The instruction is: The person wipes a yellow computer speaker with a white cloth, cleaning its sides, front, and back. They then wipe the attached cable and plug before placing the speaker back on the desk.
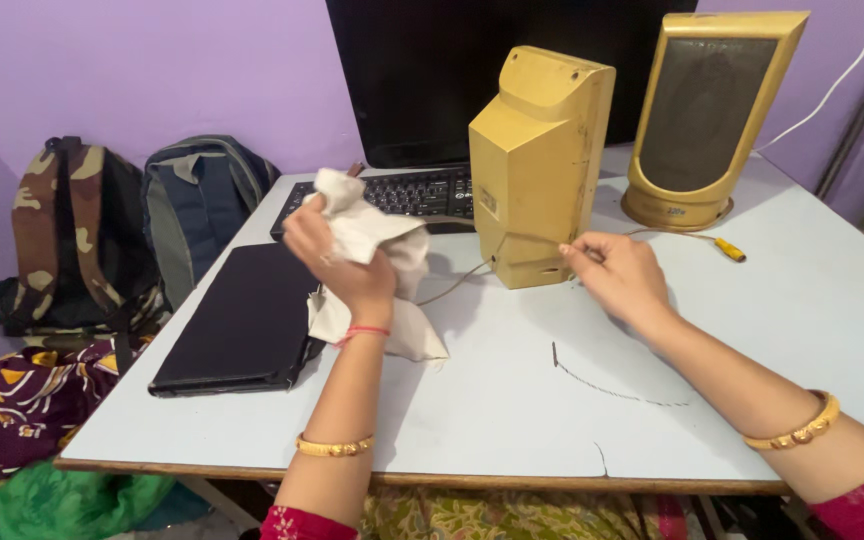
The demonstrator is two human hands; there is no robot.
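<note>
left hand [337, 250] bunches soft, light cream cloth [372, 270] | right hand [617, 275] pinches thin limp cable [532, 240] near rigid yellow plastic speaker [537, 165], likely light, graspable by sides

- I read this as a room in a home, set up as a small computer corner — not an office.
- The bench [512, 400] is a plain pale board with a worn wooden edge, pushed against a lilac painted wall [152, 70].
- On it I see a dark monitor [422, 80], a black keyboard [422, 192], a closed black laptop [242, 320] and two yellowed desktop speakers [537, 165] [702, 120].
- Beside the bench, two backpacks [82, 230] [202, 200] lean on the wall — one camouflage, one grey-blue.
- Patterned fabric [12, 410] and a green bundle [62, 505] lie heaped below them, household clutter.
</note>
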